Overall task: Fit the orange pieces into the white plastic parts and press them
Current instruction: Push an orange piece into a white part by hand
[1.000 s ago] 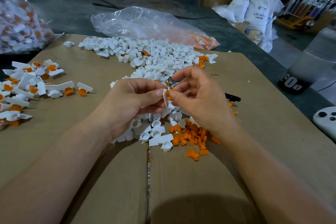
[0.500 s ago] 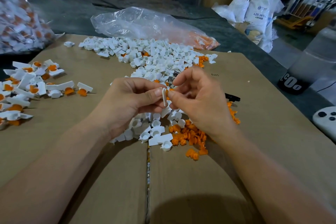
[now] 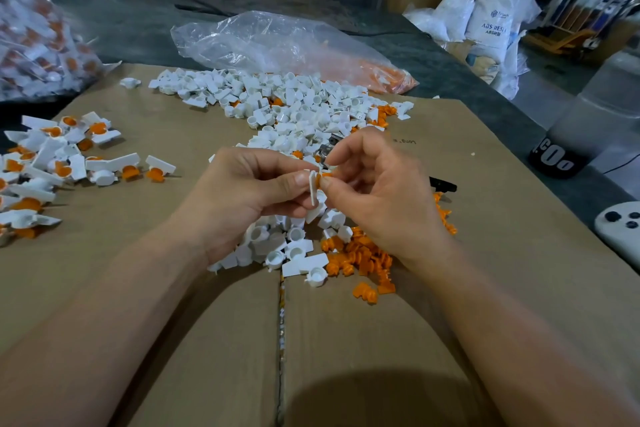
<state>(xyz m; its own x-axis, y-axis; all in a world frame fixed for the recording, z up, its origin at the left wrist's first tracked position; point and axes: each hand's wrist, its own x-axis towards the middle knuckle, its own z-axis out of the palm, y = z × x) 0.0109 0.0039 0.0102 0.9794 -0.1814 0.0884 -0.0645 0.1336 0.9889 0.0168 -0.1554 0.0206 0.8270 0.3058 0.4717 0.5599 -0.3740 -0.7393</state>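
My left hand (image 3: 242,198) pinches a white plastic part (image 3: 313,189) by its flat tab, held upright above the cardboard. My right hand (image 3: 377,191) pinches a small orange piece (image 3: 325,176) between thumb and forefinger and holds it against the white part's right side. Below the hands lie loose white parts (image 3: 277,246) and a heap of orange pieces (image 3: 360,256). A bigger spread of white parts (image 3: 284,107) lies farther back. Fitted white-and-orange pieces (image 3: 59,163) are piled at the left.
The work surface is flattened cardboard (image 3: 485,288) with a seam down the middle. A clear plastic bag (image 3: 284,45) with orange pieces lies behind. Another bag of fitted pieces (image 3: 31,45) sits far left. A white controller (image 3: 620,229) and a dark cylinder (image 3: 557,156) are at right.
Both hands stay close together. The right hand's fingers have shifted slightly, keeping the orange piece against the white part.
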